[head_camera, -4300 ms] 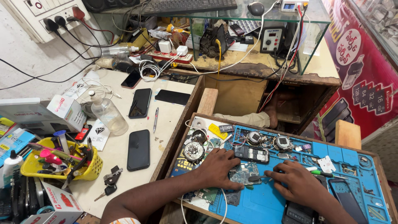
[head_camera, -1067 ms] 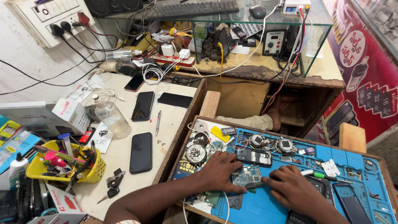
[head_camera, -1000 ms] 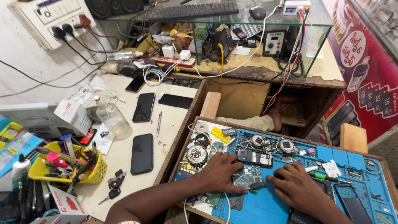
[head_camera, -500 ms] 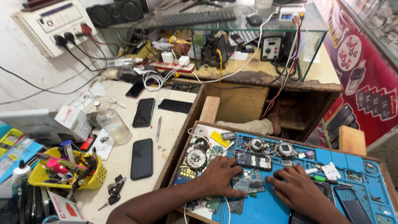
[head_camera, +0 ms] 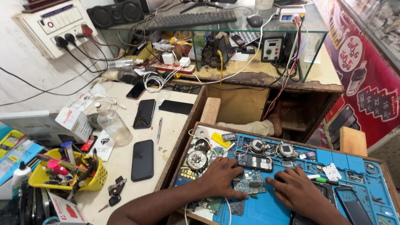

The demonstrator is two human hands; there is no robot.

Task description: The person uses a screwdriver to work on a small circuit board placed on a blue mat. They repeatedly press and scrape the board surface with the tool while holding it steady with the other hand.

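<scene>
Two containers stand out: a yellow plastic mesh basket (head_camera: 62, 177) at the near left, crammed with pens, brushes and small tools, and a clear glass bottle (head_camera: 112, 125) behind it, its contents too faint to tell. On the blue silicone repair mat (head_camera: 291, 208) lies a small green circuit board (head_camera: 250, 185), its long axis running left to right between the hands. The left hand (head_camera: 221, 177) rests flat beside the board's left edge, fingers together and spread down onto the mat, gripping nothing. The right hand (head_camera: 298, 191) lies just right of the board, fingers loosely curled and slightly apart; whether they pinch anything, I cannot tell. Round watch-like parts (head_camera: 256, 146), a dark opened phone body (head_camera: 258, 162) and a green-tipped marker (head_camera: 323, 180) crowd the mat just beyond. Three black phones (head_camera: 143, 159) lie on the pale table to the left.
</scene>
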